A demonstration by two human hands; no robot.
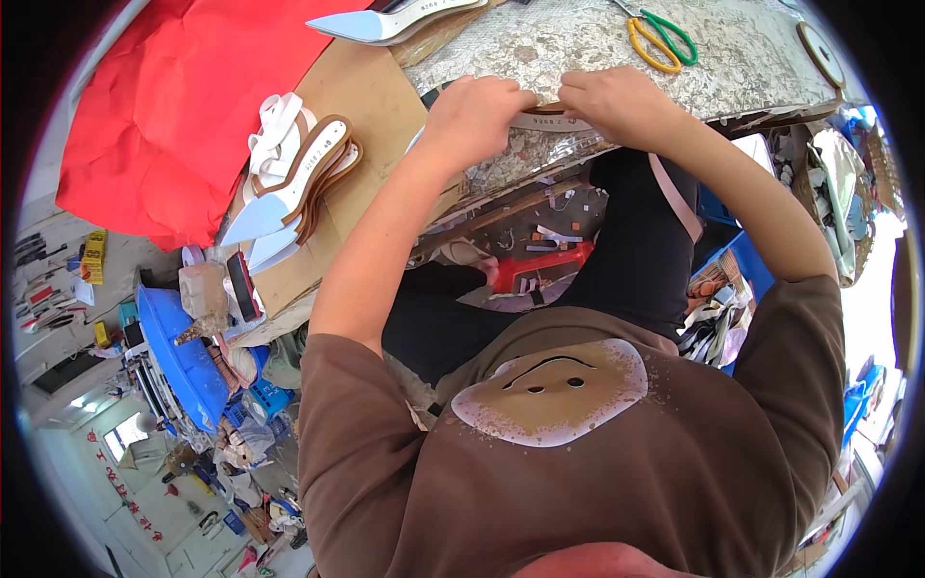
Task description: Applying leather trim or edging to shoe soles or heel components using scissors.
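At the near edge of the worktable, a shoe insole (551, 123) with a white face and a brown rim lies between my two hands. My left hand (472, 120) pinches its left part, fingers curled over the edge. On the other side my right hand (617, 104) grips the brown strip along the rim, fingertips close to the left ones. Both hands hide much of the insole. Left of my left arm, a stack of pointed insoles (313, 178) with brown edges and pale blue toes rests beside white straps (279, 135).
More pointed insoles (395, 21) lie at the far edge. Scissors (665, 43) with yellow and green handles and a tape roll (819, 55) are on the right. Brown cardboard (381, 111) and a red sheet (183, 106) cover the left. A blue bin (173, 352) stands below.
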